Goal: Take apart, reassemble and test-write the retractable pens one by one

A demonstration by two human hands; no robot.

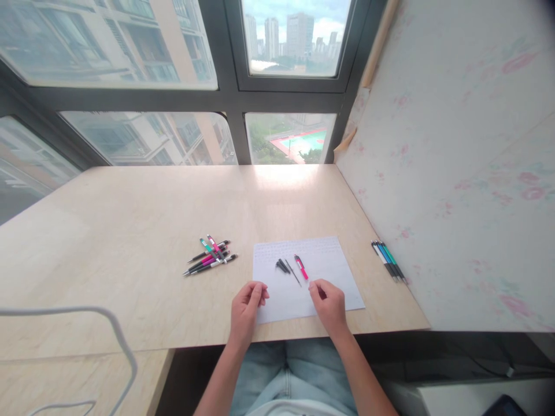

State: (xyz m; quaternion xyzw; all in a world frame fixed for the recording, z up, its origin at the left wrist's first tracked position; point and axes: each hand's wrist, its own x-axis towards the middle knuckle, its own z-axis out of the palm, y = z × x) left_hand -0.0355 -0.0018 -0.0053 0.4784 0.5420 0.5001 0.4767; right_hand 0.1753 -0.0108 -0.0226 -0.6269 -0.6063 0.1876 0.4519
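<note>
On a lined sheet of paper (303,303) lies a pen taken apart. Its pink upper barrel (300,267) with a dark clip lies nearest my right hand. Left of it are a thin dark refill (293,273) and short black pen pieces (282,266), too small to make out fully. My left hand (247,309) rests at the paper's left edge, its fingers loosely curled around nothing visible. My right hand (329,303) is over the paper's right part, fingers curled in, just below the pink barrel and apart from it. No object shows in either hand.
A loose pile of click pens (210,257) in pink, green, black and white lies left of the paper. Several pens (389,261) lie side by side at the right by the wall. A white cable (117,329) loops over the table's (130,219) left front. Windows stand behind.
</note>
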